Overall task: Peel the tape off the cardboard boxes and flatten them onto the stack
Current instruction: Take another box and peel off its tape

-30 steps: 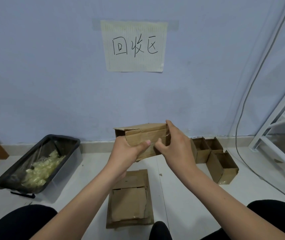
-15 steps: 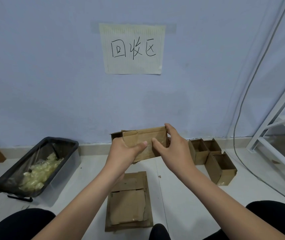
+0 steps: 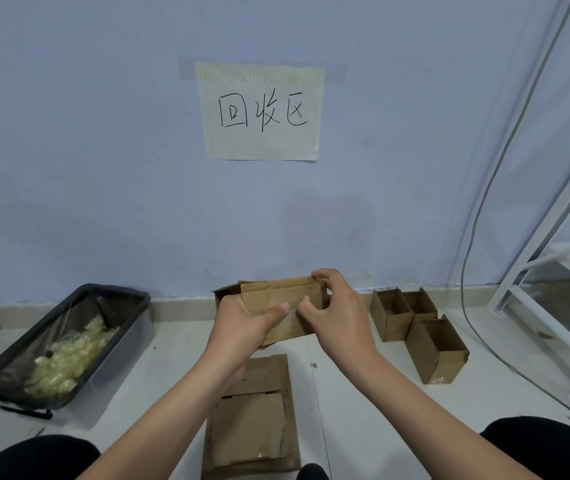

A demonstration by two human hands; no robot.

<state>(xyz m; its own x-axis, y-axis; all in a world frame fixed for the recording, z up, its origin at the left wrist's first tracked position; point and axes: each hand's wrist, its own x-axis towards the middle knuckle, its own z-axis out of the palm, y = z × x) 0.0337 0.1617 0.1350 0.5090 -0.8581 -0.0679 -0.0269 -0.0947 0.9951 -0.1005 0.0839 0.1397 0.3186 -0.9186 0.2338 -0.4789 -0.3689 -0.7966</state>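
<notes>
Two dark-clad knees sat at the bottom corners of the view, and between them, on the pale tiled floor (image 3: 345, 393), lay the stack of flattened cardboard (image 3: 252, 424), its top sheet creased and slightly torn along one edge. Both bare forearms reached forward over that stack.

Above and just beyond it, the hands held a cardboard box (image 3: 278, 308) in the air, partly collapsed, with one broad brown face turned toward the camera. The left hand (image 3: 242, 323) gripped the box's lower left part, its thumb laid across the front face and its fingers hidden behind the cardboard. The right hand (image 3: 339, 313) held the box's right end, with its fingers curled over the upper right corner and its thumb pressing the front face, close to the left thumb but not touching it. Whether any tape remained on the box could not be told.

Off to the left on the floor stood a dark bin (image 3: 69, 344) lined with clear plastic, holding a heap of crumpled yellowish tape (image 3: 69, 358). To the right of the hands stood three open cardboard boxes (image 3: 418, 334), huddled together, the nearest one touching the pair behind it.

Farther back, a beige skirting ran along the foot of a pale blue wall. A lined paper sign (image 3: 261, 110) with three handwritten characters was taped to that wall. At the far right leaned a white metal frame (image 3: 553, 237), with a grey cable (image 3: 477, 216) hanging beside it down to the floor.
</notes>
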